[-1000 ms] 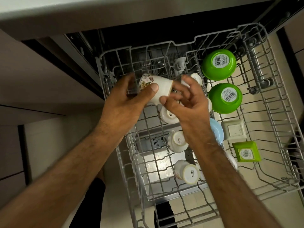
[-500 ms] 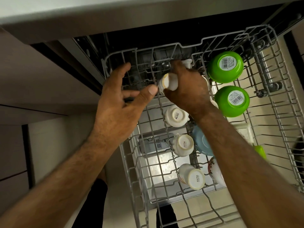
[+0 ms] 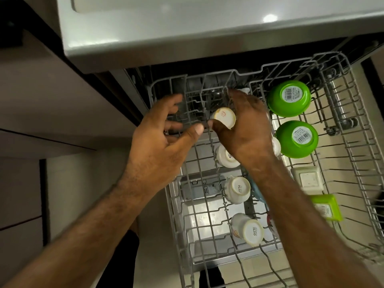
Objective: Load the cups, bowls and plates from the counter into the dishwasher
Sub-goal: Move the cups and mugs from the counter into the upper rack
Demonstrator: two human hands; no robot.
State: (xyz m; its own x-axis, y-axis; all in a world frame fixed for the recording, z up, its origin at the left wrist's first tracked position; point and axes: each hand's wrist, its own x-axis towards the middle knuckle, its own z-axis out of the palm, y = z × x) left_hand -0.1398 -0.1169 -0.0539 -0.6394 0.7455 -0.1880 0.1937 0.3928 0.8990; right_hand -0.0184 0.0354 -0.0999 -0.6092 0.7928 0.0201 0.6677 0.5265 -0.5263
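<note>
My right hand [image 3: 246, 129] grips a small white cup [image 3: 224, 119], turned base up, at the far left end of the pulled-out upper rack [image 3: 182, 196]. My left hand [image 3: 160, 142] hovers just left of it with fingers spread and relaxed, holding nothing. A row of three upturned white cups runs toward me below: one [image 3: 225, 156] partly under my wrist, one [image 3: 238, 189] in the middle, one [image 3: 249, 229] nearest. Two green bowls [image 3: 288, 98] [image 3: 297, 139] sit upside down to the right.
A cream square dish [image 3: 307, 179] and a green square dish [image 3: 326, 206] lie in the rack's right part. A light blue dish [image 3: 256, 192] shows beside my right forearm. The grey countertop edge [image 3: 187, 44] overhangs the rack. The open dishwasher door [image 3: 207, 217] lies below.
The cup passed from my left hand to my right, which turned it base up and lowered it into the rack's far left. My left hand let go and stays open beside it.
</note>
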